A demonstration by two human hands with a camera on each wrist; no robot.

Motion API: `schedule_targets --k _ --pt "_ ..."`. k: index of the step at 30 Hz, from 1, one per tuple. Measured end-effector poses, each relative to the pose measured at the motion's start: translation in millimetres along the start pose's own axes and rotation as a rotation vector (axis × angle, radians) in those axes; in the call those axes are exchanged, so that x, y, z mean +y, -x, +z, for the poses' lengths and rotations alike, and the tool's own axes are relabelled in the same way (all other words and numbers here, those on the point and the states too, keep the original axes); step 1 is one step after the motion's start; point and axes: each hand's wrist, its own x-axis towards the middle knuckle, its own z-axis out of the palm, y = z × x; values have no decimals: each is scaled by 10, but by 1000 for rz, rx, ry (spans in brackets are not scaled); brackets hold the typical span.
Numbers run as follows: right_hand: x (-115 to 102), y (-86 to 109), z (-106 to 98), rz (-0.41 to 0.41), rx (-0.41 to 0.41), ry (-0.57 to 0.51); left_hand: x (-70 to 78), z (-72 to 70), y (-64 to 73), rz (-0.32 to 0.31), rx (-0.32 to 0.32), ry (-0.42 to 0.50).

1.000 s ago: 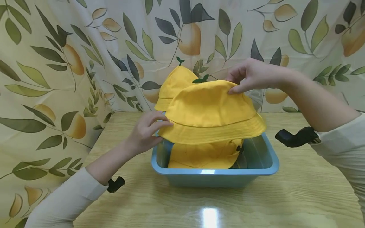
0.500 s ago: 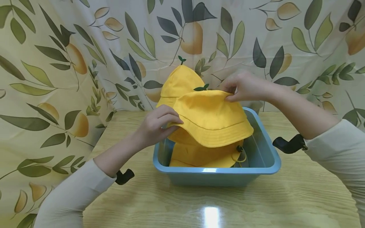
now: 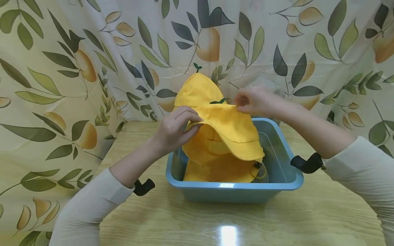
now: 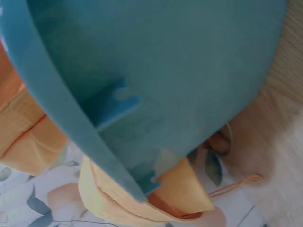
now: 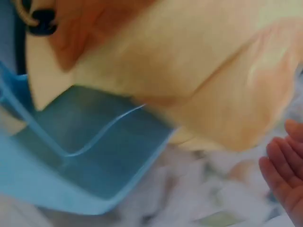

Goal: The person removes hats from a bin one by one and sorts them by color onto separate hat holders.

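- No text, label, brand, number or sign can be read in any of the views.

A table [image 3: 332, 212] with a pale, wood-grained top carries a light-blue rectangular basin [image 3: 226, 194]. The basin stands upright on its base, one long side facing the person. A bright patch of glare [image 3: 228, 235] shines on the glossy surface in front of it.
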Motion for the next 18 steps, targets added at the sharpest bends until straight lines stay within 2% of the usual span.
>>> schedule_targets --k 2,7,9,13,18 --pt "-136 3 -10 -30 71 -40 14 3 -38 -25 1 -12" --pt "-478 -17 -84 -232 288 -47 23 5 -109 -104 4 -42" --pt "-568 -19 -113 -282 342 -46 15 5 -140 -128 9 -48" --pt "-675 2 -152 -330 378 -51 -20 2 -224 -162 8 -70" --pt "-703 19 -154 -393 401 -20 -73 -15 -351 -186 13 -81"
